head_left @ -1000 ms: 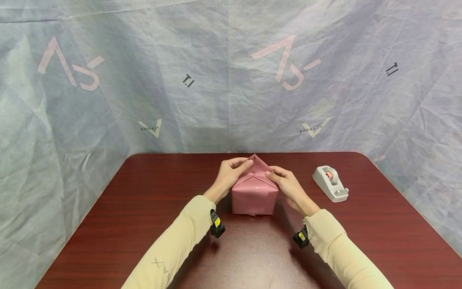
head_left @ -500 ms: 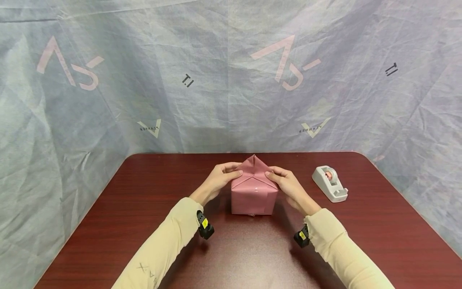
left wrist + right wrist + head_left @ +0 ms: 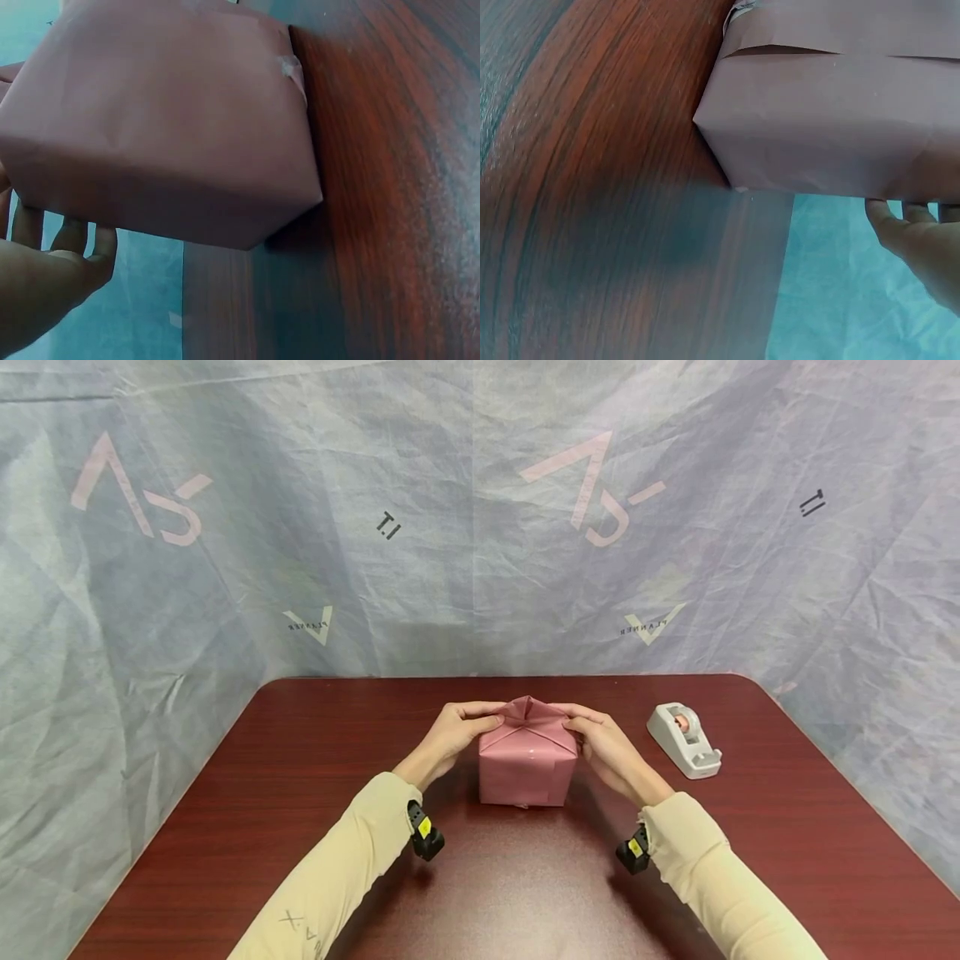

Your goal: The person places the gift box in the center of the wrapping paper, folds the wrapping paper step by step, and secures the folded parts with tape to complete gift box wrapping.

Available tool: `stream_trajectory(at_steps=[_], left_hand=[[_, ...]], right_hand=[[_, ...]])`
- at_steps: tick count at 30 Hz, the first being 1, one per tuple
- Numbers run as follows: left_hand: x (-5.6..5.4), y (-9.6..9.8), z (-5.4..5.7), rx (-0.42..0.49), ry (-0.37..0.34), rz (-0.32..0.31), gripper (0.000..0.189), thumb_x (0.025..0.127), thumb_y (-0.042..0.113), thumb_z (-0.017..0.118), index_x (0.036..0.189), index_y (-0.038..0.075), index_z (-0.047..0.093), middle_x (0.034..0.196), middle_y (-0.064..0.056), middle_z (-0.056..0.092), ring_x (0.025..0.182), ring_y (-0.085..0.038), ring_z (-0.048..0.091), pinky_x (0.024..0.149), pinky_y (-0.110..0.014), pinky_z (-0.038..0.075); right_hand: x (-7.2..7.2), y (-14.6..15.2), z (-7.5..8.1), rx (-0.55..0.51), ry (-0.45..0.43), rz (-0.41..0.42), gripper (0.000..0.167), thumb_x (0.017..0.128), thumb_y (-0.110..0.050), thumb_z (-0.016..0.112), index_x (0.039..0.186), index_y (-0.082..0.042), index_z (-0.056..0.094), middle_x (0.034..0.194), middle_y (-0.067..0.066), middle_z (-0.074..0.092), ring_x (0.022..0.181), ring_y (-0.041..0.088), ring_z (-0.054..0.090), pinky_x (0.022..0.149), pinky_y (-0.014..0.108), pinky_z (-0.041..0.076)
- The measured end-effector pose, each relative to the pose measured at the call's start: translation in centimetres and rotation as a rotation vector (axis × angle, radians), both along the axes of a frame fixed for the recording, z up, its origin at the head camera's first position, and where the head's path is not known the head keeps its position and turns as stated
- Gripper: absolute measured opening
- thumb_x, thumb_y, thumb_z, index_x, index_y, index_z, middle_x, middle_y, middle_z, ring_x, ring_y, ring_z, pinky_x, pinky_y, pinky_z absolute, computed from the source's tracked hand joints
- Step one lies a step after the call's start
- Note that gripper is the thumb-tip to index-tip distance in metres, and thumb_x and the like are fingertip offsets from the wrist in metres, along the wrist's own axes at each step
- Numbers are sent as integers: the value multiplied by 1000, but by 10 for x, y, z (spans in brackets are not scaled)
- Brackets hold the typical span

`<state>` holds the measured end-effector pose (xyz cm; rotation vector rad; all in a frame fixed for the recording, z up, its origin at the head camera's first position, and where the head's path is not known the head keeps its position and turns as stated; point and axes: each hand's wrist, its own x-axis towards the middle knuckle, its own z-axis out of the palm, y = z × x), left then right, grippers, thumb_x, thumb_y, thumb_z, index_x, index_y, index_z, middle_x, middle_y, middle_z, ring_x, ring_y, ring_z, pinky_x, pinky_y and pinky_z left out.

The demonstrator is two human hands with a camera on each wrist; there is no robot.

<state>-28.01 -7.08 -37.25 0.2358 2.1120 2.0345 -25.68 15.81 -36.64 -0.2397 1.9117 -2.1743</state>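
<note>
A box (image 3: pixel 525 778) wrapped in pink paper stands on the table, with a folded paper flap (image 3: pixel 527 713) rising to a low peak at its top. My left hand (image 3: pixel 450 739) pinches the flap's left side, thumb in front and fingers behind. At the right side, my right hand (image 3: pixel 613 753) pinches the flap the same way. Both wrist views show the box's pink sides (image 3: pixel 172 112) close up, and the fingers reach along its far edge. A slit between paper layers (image 3: pixel 780 51) shows in the right wrist view. The fingertips behind the flap are partly hidden.
A white tape dispenser (image 3: pixel 684 742) with a roll of tape sits to the right of the box. The dark red wooden table (image 3: pixel 300 777) ends at a grey fabric backdrop (image 3: pixel 420 527) behind it.
The flap's peak has dropped and tilted back. My left hand slid from near the peak down to the flap's left side, and my right hand shifted slightly outward.
</note>
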Motion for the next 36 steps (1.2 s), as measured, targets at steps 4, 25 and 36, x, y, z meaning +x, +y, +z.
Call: stream_trajectory(at_steps=[4,25,36], left_hand=[[-1,-4,-2,85,32,-86,32,84,8,63,116,8,64,117,-5,64,115,-14,53,98,-33,39],[9,-14,7,-362,656,-55,21,80,14,70,101,15,73,103,2,70,110,-13,57,96,-35,42],[16,5,16,-609,941,120,12,72,16,77,83,22,74,81,11,71,76,-7,60,84,-29,41]], right_hand=[[2,-1,1,-8,-12,-32,32,91,-5,44,116,-13,62,103,-10,65,89,4,59,72,21,49],[8,-7,1,-34,45,-55,27,91,-5,47,108,-7,68,112,0,65,99,8,60,74,22,50],[9,-6,3,-15,38,-57,28,92,-5,46,111,-5,65,115,7,64,90,5,61,65,20,50]])
